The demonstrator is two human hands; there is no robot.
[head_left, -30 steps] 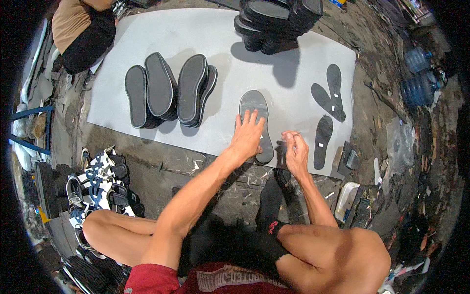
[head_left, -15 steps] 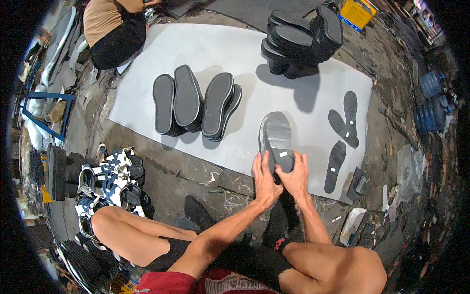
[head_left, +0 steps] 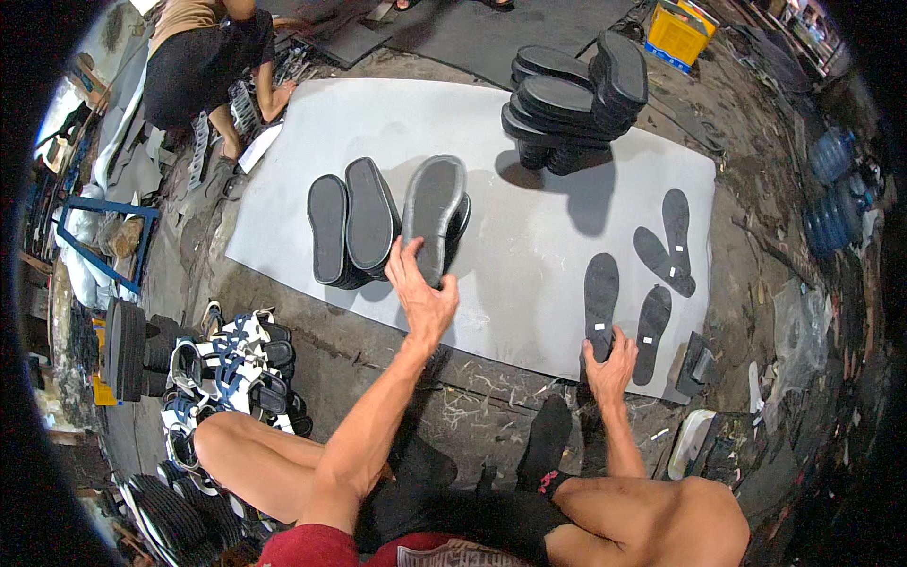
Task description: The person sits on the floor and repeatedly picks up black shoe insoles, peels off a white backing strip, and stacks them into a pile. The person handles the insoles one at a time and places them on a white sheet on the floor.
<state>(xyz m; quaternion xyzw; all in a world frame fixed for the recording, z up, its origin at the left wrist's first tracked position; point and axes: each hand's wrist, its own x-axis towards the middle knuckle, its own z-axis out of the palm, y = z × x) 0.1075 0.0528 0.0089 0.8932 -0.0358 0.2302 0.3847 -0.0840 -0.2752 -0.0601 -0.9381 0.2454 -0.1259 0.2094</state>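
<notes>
My left hand [head_left: 422,293] grips the heel end of a thick dark shoe sole [head_left: 436,194], with its thumb and fingers on either side. That sole is at the right-hand pile of soles, over another sole [head_left: 460,225] that partly shows beneath. To its left are two more piles of soles [head_left: 370,213] [head_left: 328,227]. My right hand [head_left: 612,364] pinches the near end of a thin dark insole [head_left: 601,293] bearing a small white label. Other thin insoles [head_left: 653,326] [head_left: 675,227] lie just to its right on the white sheet [head_left: 529,331].
A tall heap of soles [head_left: 567,104] stands at the sheet's far side. Sandals [head_left: 236,359] are piled at left near my knee. Another person [head_left: 203,66] crouches at the far left. A yellow box [head_left: 680,36] and blue water bottles [head_left: 833,222] lie at right.
My hands have parted. The left has carried the thick sole left to the pile; the right has lifted the labelled insole off it and moved right. The other person now reaches down.
</notes>
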